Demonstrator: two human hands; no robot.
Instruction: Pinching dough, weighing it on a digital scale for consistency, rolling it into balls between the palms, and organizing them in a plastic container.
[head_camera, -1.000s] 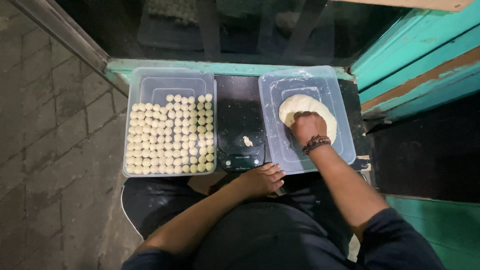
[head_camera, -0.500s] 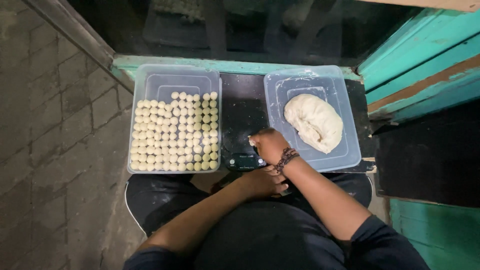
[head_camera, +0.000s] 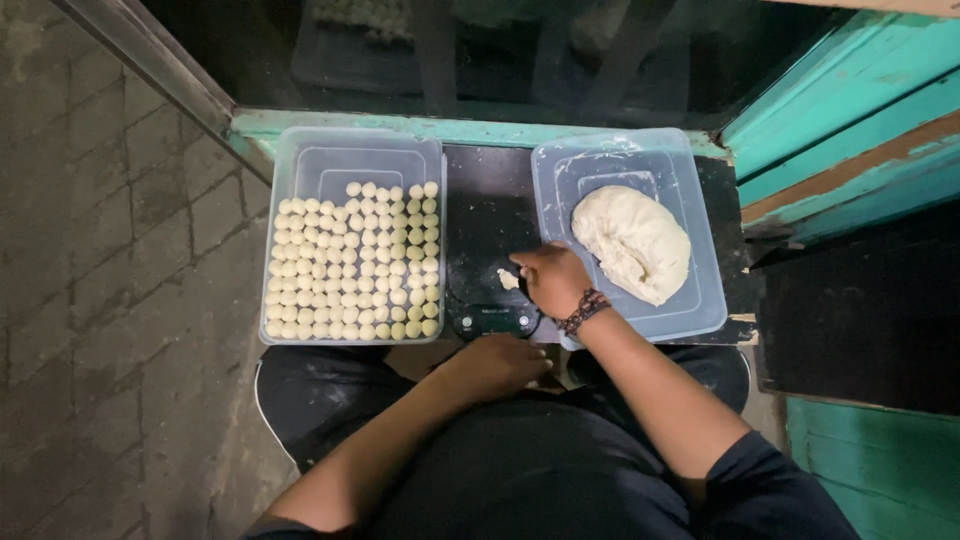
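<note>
At frame centre, the right hand (head_camera: 553, 280) pinches a small soft dough piece (head_camera: 508, 279) over the flat black scale (head_camera: 490, 250). The left hand (head_camera: 497, 365) rests loosely curled below, holding nothing.

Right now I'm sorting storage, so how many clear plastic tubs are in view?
2. The left tub holds rows of small dough balls; the right tub holds a big dough lump, beside the right hand.

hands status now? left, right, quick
Left hand: resting near the lap, holds nothing visible; open or closed cannot be told.
Right hand: fingers pinched on a small pale dough piece over the black scale.
</note>
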